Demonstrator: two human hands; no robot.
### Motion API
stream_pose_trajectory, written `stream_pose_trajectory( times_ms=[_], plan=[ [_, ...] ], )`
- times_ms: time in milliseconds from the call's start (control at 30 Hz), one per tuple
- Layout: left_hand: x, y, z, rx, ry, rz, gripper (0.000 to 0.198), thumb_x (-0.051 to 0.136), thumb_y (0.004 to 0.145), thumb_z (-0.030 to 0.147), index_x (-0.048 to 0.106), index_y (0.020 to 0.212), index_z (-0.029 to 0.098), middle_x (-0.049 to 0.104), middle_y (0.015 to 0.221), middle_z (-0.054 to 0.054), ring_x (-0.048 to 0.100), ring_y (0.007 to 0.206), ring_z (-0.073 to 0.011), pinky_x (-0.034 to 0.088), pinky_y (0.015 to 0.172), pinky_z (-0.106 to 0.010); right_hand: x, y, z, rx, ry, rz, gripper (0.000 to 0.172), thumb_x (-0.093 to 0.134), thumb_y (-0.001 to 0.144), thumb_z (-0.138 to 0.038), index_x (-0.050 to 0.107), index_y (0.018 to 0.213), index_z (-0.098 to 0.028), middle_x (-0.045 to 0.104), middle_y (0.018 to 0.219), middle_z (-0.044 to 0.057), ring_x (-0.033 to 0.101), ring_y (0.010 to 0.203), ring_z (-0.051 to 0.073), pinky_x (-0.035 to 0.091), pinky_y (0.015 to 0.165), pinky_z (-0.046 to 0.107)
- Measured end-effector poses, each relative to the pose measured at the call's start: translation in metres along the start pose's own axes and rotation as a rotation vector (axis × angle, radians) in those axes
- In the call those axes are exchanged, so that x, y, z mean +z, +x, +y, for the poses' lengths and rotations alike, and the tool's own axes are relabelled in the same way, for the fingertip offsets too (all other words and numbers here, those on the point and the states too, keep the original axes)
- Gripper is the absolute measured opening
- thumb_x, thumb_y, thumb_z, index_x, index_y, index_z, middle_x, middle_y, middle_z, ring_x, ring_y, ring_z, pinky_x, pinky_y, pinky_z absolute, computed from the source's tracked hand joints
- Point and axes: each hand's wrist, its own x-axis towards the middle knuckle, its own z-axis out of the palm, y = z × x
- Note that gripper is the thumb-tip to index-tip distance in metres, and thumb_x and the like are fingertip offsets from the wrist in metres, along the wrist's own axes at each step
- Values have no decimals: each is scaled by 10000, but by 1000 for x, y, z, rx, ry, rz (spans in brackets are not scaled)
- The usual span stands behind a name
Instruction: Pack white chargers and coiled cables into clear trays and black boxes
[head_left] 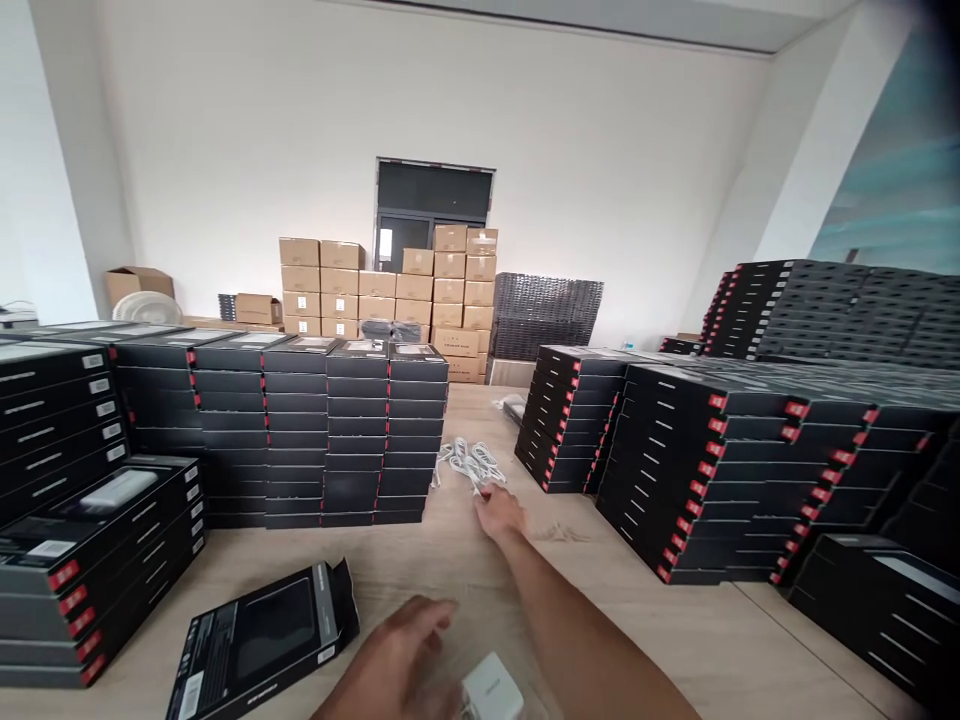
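My right hand (500, 512) reaches forward over the wooden table, its closed fingertips at the near edge of a bunch of coiled white cables (474, 462). Near the bottom of the view is my left hand (405, 645), blurred, with thumb and fingers apart. Just right of it lies a white adapter (493, 690) with grey lettering, its lower part cut off by the frame. A black flat box (262, 640) with an open end flap lies on the table to the left of my left hand.
Tall stacks of black boxes (296, 440) stand at the left, and more stacks (675, 470) at the right, with red tabs. A white device (120, 488) lies on a lower left stack. Brown cartons (450, 290) are piled by the far wall.
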Motion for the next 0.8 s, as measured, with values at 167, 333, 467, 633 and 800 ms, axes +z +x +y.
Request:
stream_pose_trajectory(
  times_ms=[167, 333, 467, 633, 800],
  plan=[
    [-2, 10, -9, -232, -278, 391, 489, 542, 831, 521, 619, 1170, 177, 658, 804, -51, 597, 649, -175, 457, 619, -273, -36, -45, 3, -237, 188, -71, 262, 538, 930, -375, 654, 980, -146, 685, 912, 43, 654, 831, 194, 533, 759, 345],
    [-14, 12, 6, -451, -789, 464, 750, 467, 775, 721, 419, 1315, 204, 670, 893, -64, 621, 563, -166, 318, 374, -214, -62, -119, -9, -490, 309, -148, 248, 572, 882, -413, 707, 857, -206, 681, 786, 18, 632, 792, 200, 484, 741, 293],
    [-16, 6, 19, -401, -907, 271, 605, 625, 723, 644, 558, 1122, 193, 652, 765, -15, 528, 475, -102, 219, 358, -177, -66, -158, -22, -703, 384, -182, 205, 574, 892, -348, 741, 860, -233, 676, 798, 39, 628, 718, 182, 478, 693, 291],
    [-13, 6, 20, -258, -671, 199, 390, 777, 651, 484, 649, 787, 142, 509, 566, 54, 391, 504, -58, 268, 458, -168, -46, -165, -21, -454, 787, -132, 293, 686, 798, -411, 694, 1044, -250, 673, 906, 53, 636, 710, 187, 483, 590, 283],
    [-7, 7, 24, -131, -551, 254, 311, 741, 710, 448, 646, 762, 157, 577, 654, 25, 446, 604, -92, 351, 568, -202, -30, -170, -23, -185, 1051, -334, 466, 710, 762, -493, 657, 1117, -195, 677, 797, 48, 595, 594, 140, 342, 436, 202]
  ],
)
